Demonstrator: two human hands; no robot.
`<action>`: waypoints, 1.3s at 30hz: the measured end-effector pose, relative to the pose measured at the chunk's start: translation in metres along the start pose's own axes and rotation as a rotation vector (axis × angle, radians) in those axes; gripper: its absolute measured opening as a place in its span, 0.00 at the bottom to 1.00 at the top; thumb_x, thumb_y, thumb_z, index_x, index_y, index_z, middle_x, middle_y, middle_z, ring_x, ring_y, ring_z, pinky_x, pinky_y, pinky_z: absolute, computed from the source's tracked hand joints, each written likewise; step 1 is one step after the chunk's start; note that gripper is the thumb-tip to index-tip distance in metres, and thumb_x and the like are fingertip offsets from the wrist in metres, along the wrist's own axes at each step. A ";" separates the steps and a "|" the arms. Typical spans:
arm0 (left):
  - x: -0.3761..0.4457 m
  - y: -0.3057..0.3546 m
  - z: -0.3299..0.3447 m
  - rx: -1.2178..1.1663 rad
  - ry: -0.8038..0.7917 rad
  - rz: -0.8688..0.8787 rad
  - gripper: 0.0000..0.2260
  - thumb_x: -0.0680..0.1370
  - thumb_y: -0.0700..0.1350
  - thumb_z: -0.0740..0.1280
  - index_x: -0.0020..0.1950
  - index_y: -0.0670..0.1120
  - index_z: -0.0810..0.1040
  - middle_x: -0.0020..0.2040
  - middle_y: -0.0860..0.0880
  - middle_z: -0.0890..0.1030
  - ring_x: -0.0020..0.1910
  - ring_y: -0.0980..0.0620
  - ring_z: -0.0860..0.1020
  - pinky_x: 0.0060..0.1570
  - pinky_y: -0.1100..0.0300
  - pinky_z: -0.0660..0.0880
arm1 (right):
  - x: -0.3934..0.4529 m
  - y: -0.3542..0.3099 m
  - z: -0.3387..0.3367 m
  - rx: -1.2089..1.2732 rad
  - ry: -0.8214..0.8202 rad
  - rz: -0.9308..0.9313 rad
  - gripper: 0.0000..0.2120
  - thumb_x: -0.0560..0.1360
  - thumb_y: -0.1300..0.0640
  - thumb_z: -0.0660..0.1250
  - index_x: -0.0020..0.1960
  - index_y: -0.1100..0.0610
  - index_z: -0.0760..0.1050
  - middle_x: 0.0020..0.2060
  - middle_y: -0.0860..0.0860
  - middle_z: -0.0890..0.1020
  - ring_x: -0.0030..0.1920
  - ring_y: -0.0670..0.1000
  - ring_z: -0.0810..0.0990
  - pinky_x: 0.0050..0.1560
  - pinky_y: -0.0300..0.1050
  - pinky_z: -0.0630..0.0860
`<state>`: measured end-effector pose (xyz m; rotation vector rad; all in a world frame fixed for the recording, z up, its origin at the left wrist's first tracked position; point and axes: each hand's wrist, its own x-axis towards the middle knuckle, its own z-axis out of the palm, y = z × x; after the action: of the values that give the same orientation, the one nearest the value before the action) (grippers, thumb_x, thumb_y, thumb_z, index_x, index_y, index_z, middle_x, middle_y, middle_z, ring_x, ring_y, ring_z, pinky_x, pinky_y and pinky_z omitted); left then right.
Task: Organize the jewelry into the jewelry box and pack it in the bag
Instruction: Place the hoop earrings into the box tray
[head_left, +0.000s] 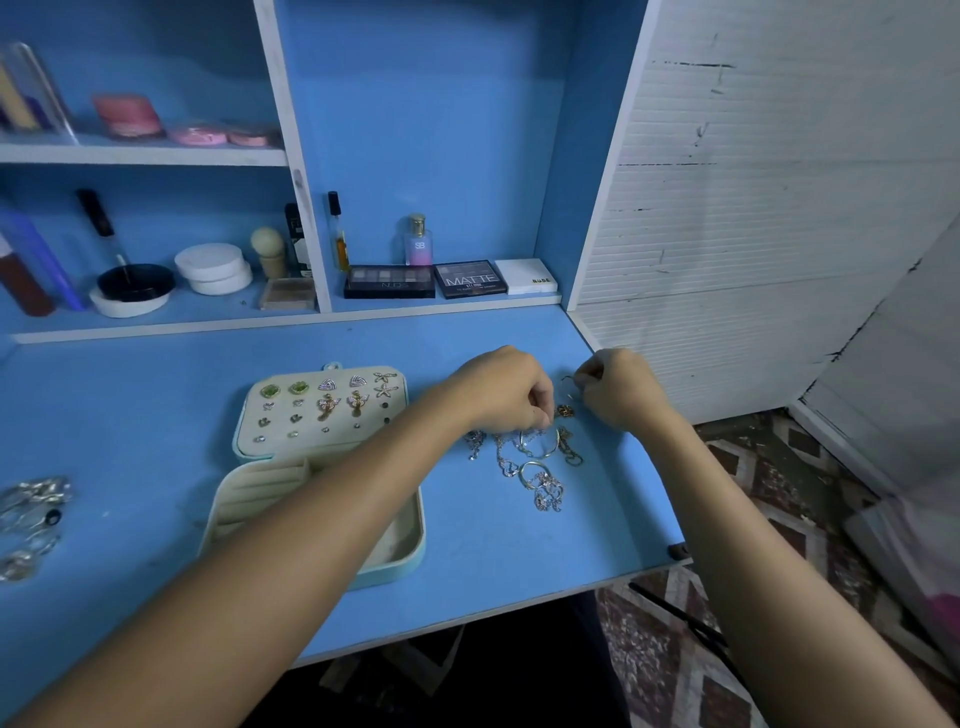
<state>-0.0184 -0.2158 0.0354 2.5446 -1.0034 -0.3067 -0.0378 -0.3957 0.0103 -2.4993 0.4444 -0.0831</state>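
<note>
An open jewelry box (405, 551) lies on the blue desk, its cream lid (322, 410) raised and studded with several pairs of earrings. To its right sprawls a pile of chains, rings and a bangle (540, 457). My left hand (498, 387) reaches over the box, fingers curled down and pinching something small at the pile's top edge. My right hand (618, 387) pinches a thin gold hook-shaped piece (569, 380), held just above the desk. A gold earring (565, 411) lies between the two hands.
A shiny crumpled bag (31, 519) sits at the desk's left edge. Makeup palettes (389, 281), a perfume bottle (418, 241) and jars (213, 267) fill the shelves behind. The desk's right edge (649, 467) is close to the jewelry pile; patterned floor lies beyond.
</note>
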 end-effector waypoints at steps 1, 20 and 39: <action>-0.001 -0.001 -0.002 -0.012 0.003 0.002 0.08 0.76 0.46 0.71 0.37 0.56 0.79 0.45 0.55 0.83 0.38 0.61 0.77 0.39 0.61 0.72 | -0.001 -0.001 0.000 0.022 -0.001 -0.004 0.07 0.75 0.66 0.63 0.48 0.61 0.80 0.45 0.57 0.83 0.38 0.50 0.74 0.32 0.40 0.69; -0.028 -0.021 -0.030 -0.174 0.306 -0.104 0.02 0.77 0.46 0.71 0.47 0.49 0.83 0.40 0.56 0.80 0.37 0.64 0.75 0.36 0.71 0.69 | -0.047 -0.047 -0.010 0.576 -0.168 -0.104 0.04 0.77 0.63 0.71 0.44 0.60 0.82 0.36 0.52 0.83 0.35 0.46 0.82 0.35 0.38 0.78; -0.084 -0.037 -0.043 0.109 0.285 -0.055 0.05 0.79 0.44 0.67 0.50 0.46 0.82 0.43 0.52 0.81 0.42 0.54 0.73 0.48 0.54 0.74 | -0.078 -0.082 0.009 0.668 -0.351 -0.146 0.03 0.77 0.64 0.71 0.50 0.62 0.83 0.38 0.54 0.85 0.38 0.47 0.85 0.40 0.39 0.82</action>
<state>-0.0424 -0.1210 0.0629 2.6197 -0.8627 0.0970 -0.0855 -0.3020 0.0529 -1.8304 0.0630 0.1308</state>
